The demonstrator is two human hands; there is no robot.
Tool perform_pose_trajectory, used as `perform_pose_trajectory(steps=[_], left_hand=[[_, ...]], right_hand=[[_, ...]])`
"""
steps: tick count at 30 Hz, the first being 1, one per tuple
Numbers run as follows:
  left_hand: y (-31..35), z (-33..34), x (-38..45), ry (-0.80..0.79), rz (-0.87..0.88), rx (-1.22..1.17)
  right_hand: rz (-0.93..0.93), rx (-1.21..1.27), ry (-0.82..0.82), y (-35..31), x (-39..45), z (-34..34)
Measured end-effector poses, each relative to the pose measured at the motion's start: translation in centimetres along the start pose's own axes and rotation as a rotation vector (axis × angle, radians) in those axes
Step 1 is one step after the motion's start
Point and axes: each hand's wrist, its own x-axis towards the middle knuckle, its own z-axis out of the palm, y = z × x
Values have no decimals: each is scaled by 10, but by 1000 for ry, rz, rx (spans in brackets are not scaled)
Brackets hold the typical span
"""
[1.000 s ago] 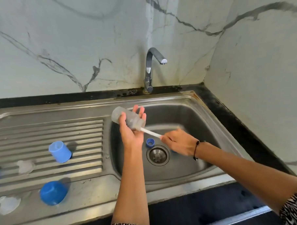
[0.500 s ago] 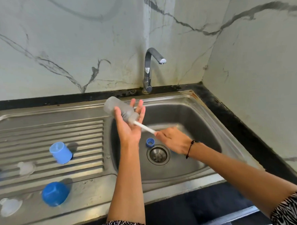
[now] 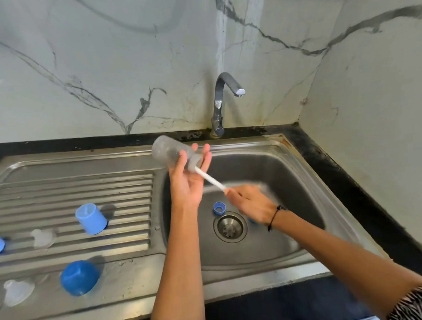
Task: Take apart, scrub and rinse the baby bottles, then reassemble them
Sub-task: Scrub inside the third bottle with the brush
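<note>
The left hand [image 3: 187,185] holds the clear bottle [image 3: 171,152] tilted over the sink [image 3: 290,171], thumb curled round it and fingers fairly straight behind, while the right hand [image 3: 250,201] grips the white brush handle [image 3: 209,179], its head at the bottle's mouth; the scrub should go best with the bottle held firm and the brush twisted down to the base. On the drainboard [image 3: 73,187], left to right: three blue caps [image 3: 91,219], two clear teats [image 3: 41,237]. One blue ring [image 3: 218,207] lies by the drain, perhaps another behind the right wrist.
</note>
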Motion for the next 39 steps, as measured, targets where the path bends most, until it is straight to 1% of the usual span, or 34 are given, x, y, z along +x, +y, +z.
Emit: perform_pose_trajectory(steps=[2, 3, 5, 7, 8, 10, 12, 13, 15, 16, 17, 19, 21, 23, 24, 25, 26, 27, 28, 30, 32, 33, 34, 35, 36, 38, 39], left_hand=[[-2, 2, -4, 42, -45, 53], [-4, 4, -4, 96, -32, 100], [-8, 8, -1, 220, 42, 266], [-12, 10, 2, 304, 84, 431], [-13, 9, 3, 323, 82, 480], [-17, 7, 7, 313, 82, 508], [-14, 7, 10, 261, 102, 474], [-11, 6, 10, 224, 123, 433], [-2, 2, 8, 146, 145, 320], [2, 0, 5, 116, 124, 252], [4, -2, 2, 93, 84, 171], [3, -6, -1, 108, 23, 37], [-3, -6, 0, 233, 37, 44], [-9, -6, 2, 357, 106, 251], [-11, -6, 4, 382, 138, 365], [-12, -5, 5, 367, 152, 441], [-12, -4, 6, 334, 149, 461], [-11, -4, 8, 298, 144, 444], [-8, -3, 9, 272, 145, 409], [-1, -1, 8, 215, 163, 302], [5, -1, 2, 146, 162, 113], [6, -1, -2, 122, 130, -9], [6, 1, -5, 122, 89, -103], [5, 1, -5, 153, 59, -141], [3, 0, -2, 208, 55, -121], [0, -4, 4, 305, 87, 20], [-3, -5, 6, 358, 101, 109]], right_hand=[[-4, 37, -9, 7, -6, 9], [7, 4, -2, 12, -7, 11], [38, -188, 31, 19, -2, 13], [81, -385, 74, 23, 5, 9], [92, -443, 93, 24, 9, 8], [105, -482, 99, 23, 16, 7], [83, -408, 83, 20, 22, 5], [54, -301, 64, 19, 23, 5], [8, 2, 2, 17, 20, 5], [-4, 106, -33, 16, 17, 6], [-11, 148, -70, 17, 13, 8], [-8, 140, -125, 20, 7, 13], [5, 15, -139, 22, 6, 14], [44, -200, -107, 23, 9, 15], [83, -301, -68, 24, 12, 16], [115, -373, -23, 24, 15, 18], [129, -404, 12, 25, 18, 18], [120, -392, 28, 24, 21, 16], [97, -329, 21, 22, 23, 14], [22, -74, -18, 17, 24, 8], [4, 217, -71, 13, 17, 12], [19, 297, -105, 13, 13, 17], [29, 309, -134, 15, 10, 23], [30, 253, -148, 17, 8, 27], [19, 136, -148, 20, 9, 30], [20, -114, -111, 25, 14, 32], [45, -199, -78, 24, 16, 30]])
